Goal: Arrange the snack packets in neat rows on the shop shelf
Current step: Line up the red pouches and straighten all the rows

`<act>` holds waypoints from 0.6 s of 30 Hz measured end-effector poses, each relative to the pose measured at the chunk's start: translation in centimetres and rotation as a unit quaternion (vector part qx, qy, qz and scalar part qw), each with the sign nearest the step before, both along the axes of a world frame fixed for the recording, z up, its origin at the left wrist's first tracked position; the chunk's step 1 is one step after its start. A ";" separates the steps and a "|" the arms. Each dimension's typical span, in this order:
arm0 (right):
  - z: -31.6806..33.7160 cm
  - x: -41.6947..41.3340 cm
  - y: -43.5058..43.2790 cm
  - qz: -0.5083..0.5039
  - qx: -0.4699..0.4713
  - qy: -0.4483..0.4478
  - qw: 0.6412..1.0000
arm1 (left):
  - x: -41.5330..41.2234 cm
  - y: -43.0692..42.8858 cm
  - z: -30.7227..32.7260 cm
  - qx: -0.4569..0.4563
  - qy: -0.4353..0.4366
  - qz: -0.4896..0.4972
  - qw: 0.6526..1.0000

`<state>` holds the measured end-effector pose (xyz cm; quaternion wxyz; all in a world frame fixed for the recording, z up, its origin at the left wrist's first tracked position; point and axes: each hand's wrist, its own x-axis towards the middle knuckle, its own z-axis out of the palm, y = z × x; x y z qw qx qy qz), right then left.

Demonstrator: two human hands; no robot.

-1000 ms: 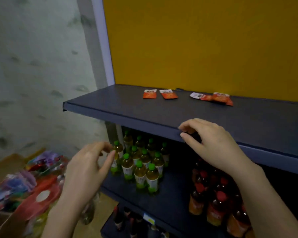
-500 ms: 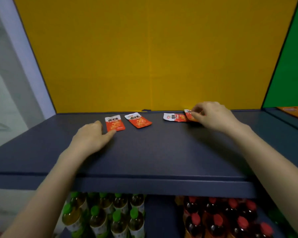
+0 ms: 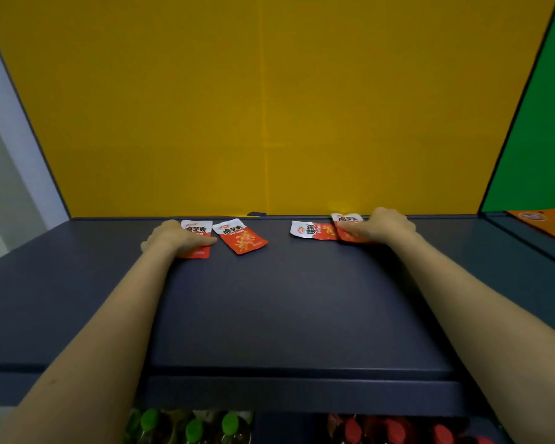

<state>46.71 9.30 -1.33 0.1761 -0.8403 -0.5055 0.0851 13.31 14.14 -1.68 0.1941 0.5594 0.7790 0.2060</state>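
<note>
While four snack packets lie in a loose line along the back edge of the shelf [image 3: 285,299], a hand is laid on each of the two outer ones. The left hand [image 3: 177,240] is rested flat on the leftmost packet [image 3: 196,226], with its fingers stretched across it and nothing gripped. The right hand [image 3: 383,225] is set on the fourth packet [image 3: 346,218], right of the shelf's middle. Its fingers are spread over the packet, but whether a thumb is tucked beneath in a pinch cannot be told.

Between the hands two packets are left untouched. The second packet [image 3: 241,237] is found just beside the left hand, its long axis slanted from back-left to front-right. The third packet [image 3: 311,230] is turned sideways, its long axis run along the back edge and its right end overlapped by the fourth. It is nearer the right hand, so a quarter turn is judged to fall to that hand once the overlap is undone.

No container is seen on this shelf. Green-capped bottles [image 3: 194,431] and red-capped bottles [image 3: 394,429] are stored on the shelf below, and an orange pack [image 3: 545,222] is lying in the neighbouring bay on the right.
</note>
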 end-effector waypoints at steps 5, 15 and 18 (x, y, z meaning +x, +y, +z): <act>-0.1 0.7 0.8 -0.002 -0.004 0.068 0.998 | -0.1 0.4 -0.8 0.040 -0.054 0.023 0.997; 0.7 1.7 -0.9 0.082 0.133 0.269 0.950 | 1.9 -1.6 -0.1 0.156 -0.344 -0.018 0.926; 1.2 0.7 -1.2 0.145 0.171 0.346 0.911 | 3.6 -1.5 -0.5 0.119 -0.325 -0.046 0.937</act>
